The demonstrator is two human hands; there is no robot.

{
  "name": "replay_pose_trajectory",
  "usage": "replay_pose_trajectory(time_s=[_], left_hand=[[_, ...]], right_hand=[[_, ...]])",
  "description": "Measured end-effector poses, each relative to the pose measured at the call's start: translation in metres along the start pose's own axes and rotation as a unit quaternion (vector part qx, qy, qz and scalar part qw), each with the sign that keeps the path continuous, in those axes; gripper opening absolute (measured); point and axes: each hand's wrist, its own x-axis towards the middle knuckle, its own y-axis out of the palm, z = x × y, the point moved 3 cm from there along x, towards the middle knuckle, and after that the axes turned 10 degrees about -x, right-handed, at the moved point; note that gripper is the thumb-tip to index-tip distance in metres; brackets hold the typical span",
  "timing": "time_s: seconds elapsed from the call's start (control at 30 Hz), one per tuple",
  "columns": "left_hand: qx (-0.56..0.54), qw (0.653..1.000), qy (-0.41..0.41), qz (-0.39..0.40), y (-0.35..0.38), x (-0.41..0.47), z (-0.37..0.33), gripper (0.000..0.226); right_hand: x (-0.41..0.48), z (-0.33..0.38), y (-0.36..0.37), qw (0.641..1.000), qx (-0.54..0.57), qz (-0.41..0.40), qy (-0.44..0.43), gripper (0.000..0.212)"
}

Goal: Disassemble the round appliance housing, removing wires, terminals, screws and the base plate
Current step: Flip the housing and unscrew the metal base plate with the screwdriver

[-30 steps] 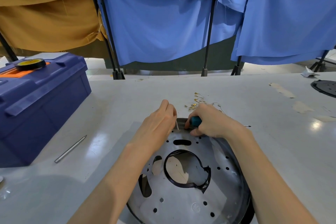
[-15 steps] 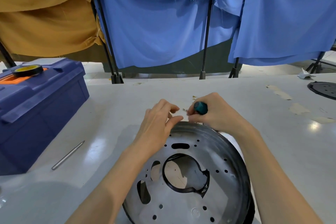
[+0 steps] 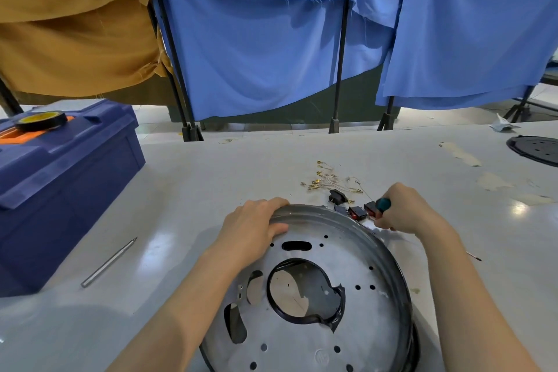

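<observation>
Fingers of the left hand (image 3: 250,226) curl over the far rim of the round metal housing (image 3: 377,323), thumb pressed on its inner face, so this hand grips the rim. The housing lies on the white counter (image 3: 211,184) close to the person. Its pale inner face is turned up and pierced with small holes, slots and a large round opening ringed in black.

The right hand (image 3: 413,214) sits just past the housing's far right rim, its fingers closed round a screwdriver (image 3: 384,205) with a teal handle. The blade is hidden under the hand.

Just left of those right fingers, two red switches (image 3: 359,212) lie by the rim; whether they touch it cannot be told. A little beyond them rests a small black socket (image 3: 336,196), and farther out a loose bundle of pale wires (image 3: 329,180) tipped with brass terminals.

Well to the left of the left fingers a slim metal rod (image 3: 108,263) lies on the counter, near a blue toolbox (image 3: 60,190) with a roll of black tape (image 3: 40,120) on its lid. Far to the right of the right fingers a black round plate (image 3: 537,149) lies at the frame's edge. Blue cloth (image 3: 256,54) and tan cloth (image 3: 69,39) hang behind the counter.
</observation>
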Motion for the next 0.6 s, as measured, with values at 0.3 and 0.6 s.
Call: replay_pose_trajectory(time_s=[0.3,0.6], left_hand=[[-0.001,1.000,-0.019,0.006,-0.004,0.000,0.000,0.049],[0.024,0.993,-0.115,-0.006,-0.027,-0.005,0.014,0.033]], right_hand=[[0.003,0.000,-0.003,1.000,0.007,-0.024,-0.006,0.033],[-0.030,0.044,-0.027,0.978,0.068,0.111,-0.160,0.040]])
